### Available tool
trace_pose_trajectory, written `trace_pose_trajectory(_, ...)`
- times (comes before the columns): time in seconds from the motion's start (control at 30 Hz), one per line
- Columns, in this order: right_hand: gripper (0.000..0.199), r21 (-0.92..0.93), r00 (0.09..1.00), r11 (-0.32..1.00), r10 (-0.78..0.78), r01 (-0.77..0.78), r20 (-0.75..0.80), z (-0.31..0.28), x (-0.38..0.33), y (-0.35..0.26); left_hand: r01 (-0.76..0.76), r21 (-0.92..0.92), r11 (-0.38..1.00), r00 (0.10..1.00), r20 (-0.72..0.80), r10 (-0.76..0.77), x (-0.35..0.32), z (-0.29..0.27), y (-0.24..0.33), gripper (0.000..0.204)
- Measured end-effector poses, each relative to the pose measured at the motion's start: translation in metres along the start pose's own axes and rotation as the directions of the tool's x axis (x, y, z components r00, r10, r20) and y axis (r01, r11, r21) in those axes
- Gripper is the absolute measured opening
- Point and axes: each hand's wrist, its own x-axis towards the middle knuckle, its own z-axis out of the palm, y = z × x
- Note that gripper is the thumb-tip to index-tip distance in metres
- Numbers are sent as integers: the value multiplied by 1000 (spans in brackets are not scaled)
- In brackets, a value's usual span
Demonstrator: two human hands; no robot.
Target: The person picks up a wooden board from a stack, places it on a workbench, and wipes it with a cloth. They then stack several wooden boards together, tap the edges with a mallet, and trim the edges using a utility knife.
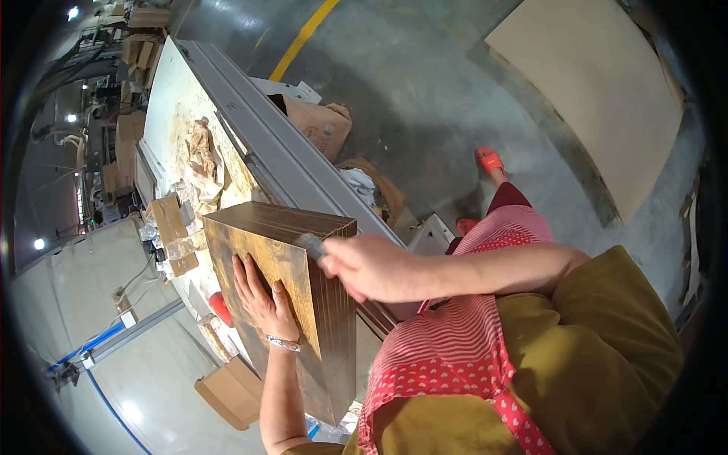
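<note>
A dark-stained wooden box or stack of boards (334,341) stands on the workbench in front of me, its broad brown face turned to the left. My left hand (267,307) lies flat on that face with the fingers stretched out. Closed around a small grey piece (310,244), my right hand (371,267) is at the box's upper edge near the corner. The grey piece touches or nearly touches the wood; it is blurred, and its kind cannot be made out.
Crumpled brown paper (202,159) lies on the white bench top (171,98). Beside the box are a red object (220,309) and a cardboard piece (168,220). An open carton (231,394) sits lower left. Sacks (322,125) and a large tan board (599,91) are on the floor.
</note>
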Motion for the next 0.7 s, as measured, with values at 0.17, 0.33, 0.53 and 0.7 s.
trace_pose_trajectory(0.17,24,220,972,952,230,-215,-44,-10,11,23,-19,33,999,1000,-3,19,2,-1,1,66)
trace_pose_trajectory(0.33,16,9,977,985,-171,172,125,11,-3,-21,-30,-6,1000,1000,-3,30,3,-1,-1,66)
trace_pose_trajectory(0.53,23,479,928,870,270,-120,-257,-50,-10,63,-3,-89,996,1000,-19,2,2,-5,-1,60)
trace_pose_trajectory(0.7,24,466,904,858,355,-213,-240,-59,-32,92,-281,-19,960,951,126,281,45,-19,86,37)
